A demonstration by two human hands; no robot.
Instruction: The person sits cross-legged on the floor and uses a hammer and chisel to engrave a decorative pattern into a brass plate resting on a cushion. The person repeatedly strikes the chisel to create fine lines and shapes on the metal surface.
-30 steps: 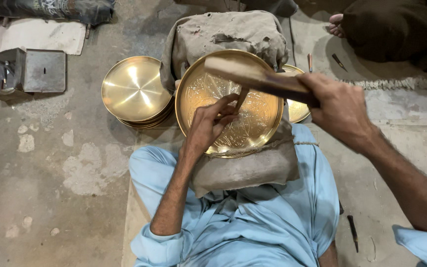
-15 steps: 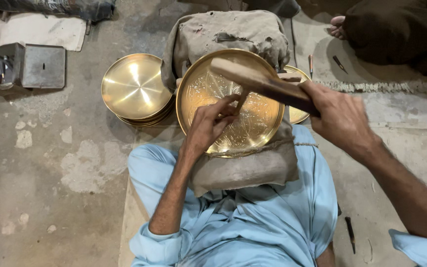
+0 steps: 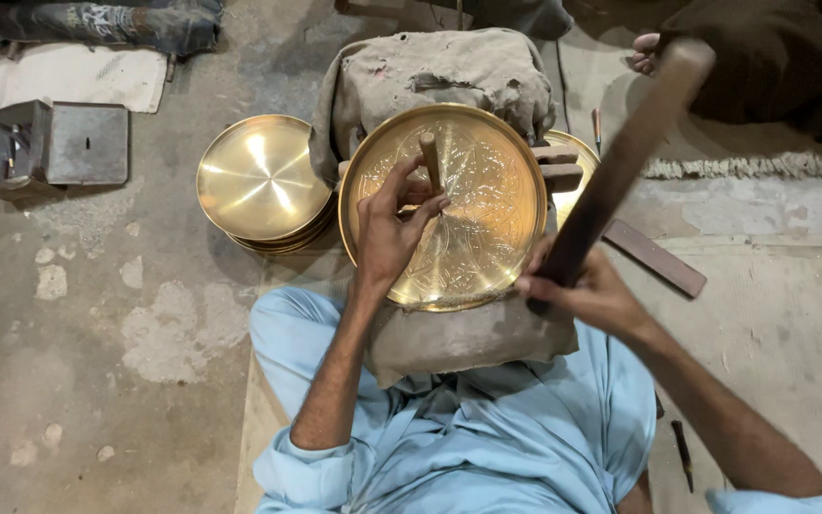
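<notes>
I see the left hand (image 3: 387, 238) with fingers grasping a punch (image 3: 429, 158) upright on the engraved plate (image 3: 487, 205), which rests on a cloth pad (image 3: 430, 71). Right hand (image 3: 587, 290) fingers grip a raised mallet (image 3: 630, 152).

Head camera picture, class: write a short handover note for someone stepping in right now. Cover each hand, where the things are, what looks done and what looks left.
Left hand: holds a short punch with its tip on the brass plate.
Right hand: grips a wooden mallet, raised clear of the punch.
Plate: rests tilted on a cloth-covered block over the lap.
Plain plates: stacked on the floor left of it.
Done: a floral pattern covers much of the plate.
Left: cannot tell which parts are unfinished; the stacked plates show no pattern.
</notes>
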